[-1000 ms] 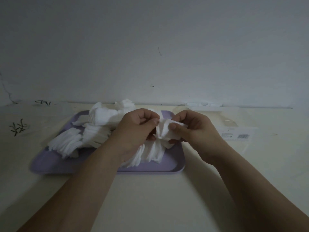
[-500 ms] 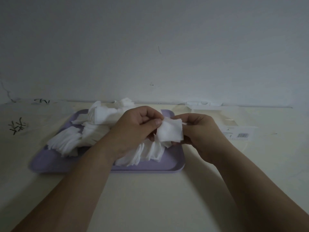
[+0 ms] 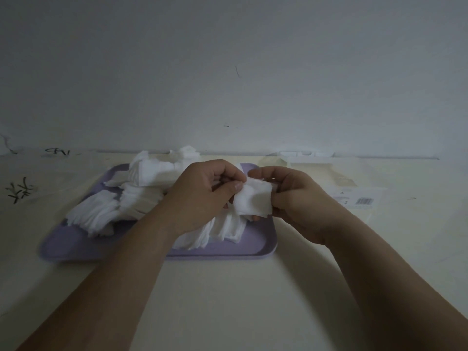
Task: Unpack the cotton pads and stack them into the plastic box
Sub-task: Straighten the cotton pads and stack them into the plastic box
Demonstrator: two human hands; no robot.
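A small bunch of square white cotton pads (image 3: 254,200) hangs above the right part of the lilac tray (image 3: 157,250). My left hand (image 3: 202,198) pinches its left edge with thumb and fingers. My right hand (image 3: 296,201) grips its right edge. Several loose white cotton pads (image 3: 106,214) lie heaped and fanned across the tray, some hidden under my left wrist. A clear plastic box (image 3: 316,168) lies flat on the table at the back right, hard to make out.
A clear wrapper with a barcode label (image 3: 364,200) lies right of my right hand. The wall runs close behind the tray. Black scribbles (image 3: 20,192) mark the cream table at the far left.
The crumpled pads between my hands have been squared into a flat bunch, now facing the camera. Both hands lifted a little and stayed over the tray's right part.
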